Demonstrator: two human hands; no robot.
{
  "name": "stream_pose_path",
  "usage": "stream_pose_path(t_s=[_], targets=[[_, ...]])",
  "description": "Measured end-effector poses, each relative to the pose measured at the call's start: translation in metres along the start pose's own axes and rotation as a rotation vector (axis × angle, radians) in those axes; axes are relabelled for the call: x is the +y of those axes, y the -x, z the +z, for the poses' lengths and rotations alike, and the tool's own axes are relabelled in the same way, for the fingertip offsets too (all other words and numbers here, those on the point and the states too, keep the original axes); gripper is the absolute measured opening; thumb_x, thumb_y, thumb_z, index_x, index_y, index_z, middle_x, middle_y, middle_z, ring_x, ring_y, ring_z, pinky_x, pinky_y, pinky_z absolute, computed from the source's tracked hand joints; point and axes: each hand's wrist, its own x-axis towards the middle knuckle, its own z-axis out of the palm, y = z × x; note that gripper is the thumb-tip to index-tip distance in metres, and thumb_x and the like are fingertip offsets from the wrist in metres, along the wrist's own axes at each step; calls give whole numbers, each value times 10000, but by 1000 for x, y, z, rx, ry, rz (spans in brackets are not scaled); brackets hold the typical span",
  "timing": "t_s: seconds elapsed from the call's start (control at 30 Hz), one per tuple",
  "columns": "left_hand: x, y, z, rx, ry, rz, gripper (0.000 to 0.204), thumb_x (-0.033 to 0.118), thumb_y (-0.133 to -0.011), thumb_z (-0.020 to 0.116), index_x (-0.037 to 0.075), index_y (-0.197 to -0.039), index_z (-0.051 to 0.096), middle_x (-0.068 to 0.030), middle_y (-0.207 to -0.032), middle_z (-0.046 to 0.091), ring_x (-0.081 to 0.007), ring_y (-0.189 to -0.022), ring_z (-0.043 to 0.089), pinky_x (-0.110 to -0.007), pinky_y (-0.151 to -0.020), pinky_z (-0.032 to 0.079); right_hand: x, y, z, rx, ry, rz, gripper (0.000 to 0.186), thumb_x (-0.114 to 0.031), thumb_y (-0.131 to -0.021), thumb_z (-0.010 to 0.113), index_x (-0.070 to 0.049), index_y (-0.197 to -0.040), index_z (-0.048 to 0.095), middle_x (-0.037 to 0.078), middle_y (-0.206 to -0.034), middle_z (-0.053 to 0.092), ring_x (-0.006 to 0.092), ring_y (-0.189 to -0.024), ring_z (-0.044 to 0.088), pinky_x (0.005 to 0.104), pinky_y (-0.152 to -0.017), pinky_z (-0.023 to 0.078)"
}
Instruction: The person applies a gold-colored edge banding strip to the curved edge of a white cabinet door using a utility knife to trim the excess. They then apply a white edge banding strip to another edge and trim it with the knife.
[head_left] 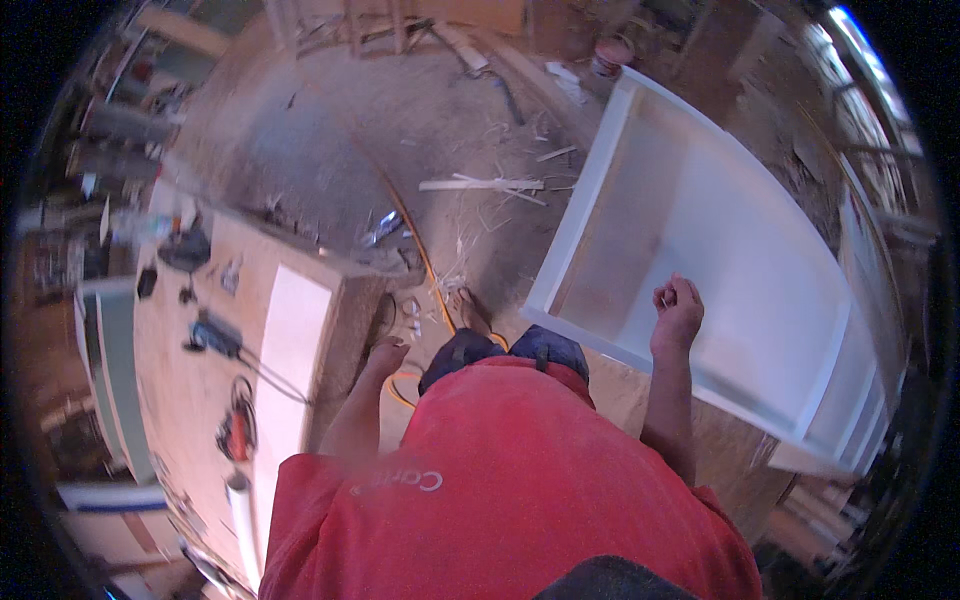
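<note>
My right hand [678,308] is raised in front of a large white box-shaped cabinet carcass [745,270]. Its fingers are curled in, and whatever they may hold cannot be made out. My left hand [388,355] hangs low beside the workbench [205,290], near the bench's end. It looks small and blurred here, with its fingers mostly hidden. A white panel strip [293,330] lies along the bench edge closest to that hand. On the bench top are a blue power tool [215,337] and a red power tool [238,432], both with cords.
An orange cord [410,225] runs across the dusty floor [330,150] to my feet. Wood strips [480,185] and shavings lie ahead, next to a shiny silvery packet [383,228]. A round tub [612,55] stands beyond the carcass. A white tube [241,510] lies on the bench.
</note>
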Motion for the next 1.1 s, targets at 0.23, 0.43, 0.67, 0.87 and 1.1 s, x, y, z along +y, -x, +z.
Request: stream_pose_path(t_s=[0.23, 0.43, 0.67, 0.87, 1.1], targets=[[140, -99, -139, 78, -236, 327, 445, 365, -955, 636, 25, -1233, 707, -226, -1188, 727, -386, -1092, 705, -453, -989, 545, 37, 53, 12, 198, 646, -498, 206, -205, -989, 674, -20, -1072, 710, 96, -916, 686, 212, -831, 654, 348, -783, 537], [229, -147, -128, -75, -262, 423, 484, 382, -915, 683, 3, -1212, 723, -226, -1187, 733, -360, -1117, 710, -441, -988, 548, 40, 67, 41, 176, 685, -537, 144, -130, -948, 684, -36, -1052, 715, 142, -930, 701, 278, -861, 674, 390, -774, 553], [231, -185, -116, -301, -554, 485, 468, 404, -900, 697, 10, -1146, 757, -238, -1089, 749, -367, -1048, 732, -458, -943, 561, 42, 75, 61, 223, 791, -566, 135, -24, -879, 693, -27, -1012, 715, 123, -873, 681, 268, -815, 668, 385, -762, 540], [229, -260, -94, -594, -886, 507, 479, 474, -897, 696, 37, -1073, 786, -213, -1010, 766, -376, -933, 744, -468, -866, 568, 35, 78, 87, 329, 812, -575, 114, -66, -867, 734, -37, -977, 731, 134, -896, 698, 302, -822, 683, 410, -748, 546], [332, -339, -121, -742, -1015, 429, 525, 499, -890, 715, 13, -1078, 784, -188, -996, 779, -303, -920, 742, -441, -862, 562, 16, 95, 153, 650, 845, -447, 120, -141, -871, 770, -58, -956, 752, 129, -897, 702, 310, -827, 701, 423, -724, 545]])
